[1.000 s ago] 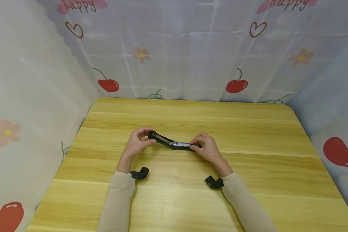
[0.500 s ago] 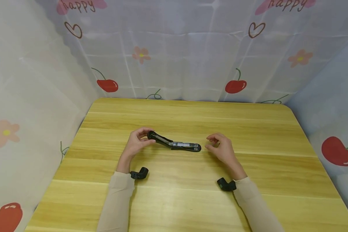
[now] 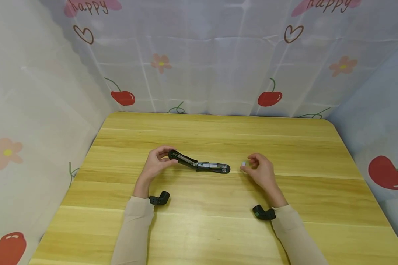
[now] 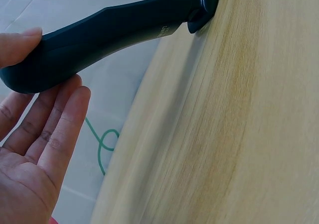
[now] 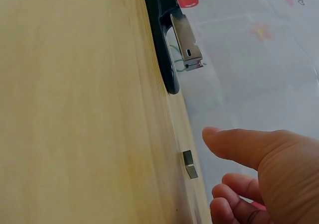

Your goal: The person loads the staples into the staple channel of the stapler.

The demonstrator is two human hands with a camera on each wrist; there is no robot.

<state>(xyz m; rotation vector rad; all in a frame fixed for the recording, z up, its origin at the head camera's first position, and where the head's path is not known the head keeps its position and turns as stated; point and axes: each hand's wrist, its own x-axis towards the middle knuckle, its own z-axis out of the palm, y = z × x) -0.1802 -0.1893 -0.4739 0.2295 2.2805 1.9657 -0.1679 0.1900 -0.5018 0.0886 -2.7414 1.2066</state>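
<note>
A black stapler (image 3: 213, 167), swung wide open, lies on the table in the head view with its metal staple channel showing. My left hand (image 3: 157, 162) grips the end of its raised upper arm, thumb on one side and fingers on the other; the left wrist view shows this stapler arm (image 4: 107, 40) held between thumb and fingers. To the right of the stapler, a small silvery strip of staples (image 5: 190, 165) rests on the table. Just beside that strip is my right hand (image 3: 262, 172), its thumb (image 5: 234, 143) and loosely bent fingers apart from it.
The wooden table (image 3: 199, 221) has a rounded far edge, with a patterned curtain (image 3: 202, 73) hanging behind it. Similar curtains stand on the left and right sides. A black wrist camera (image 3: 160, 198) sits on each wrist.
My right hand has left the stapler's right end and moved right. The strip of staples now shows on the table by its fingers. My left hand keeps its grip, nearly still.
</note>
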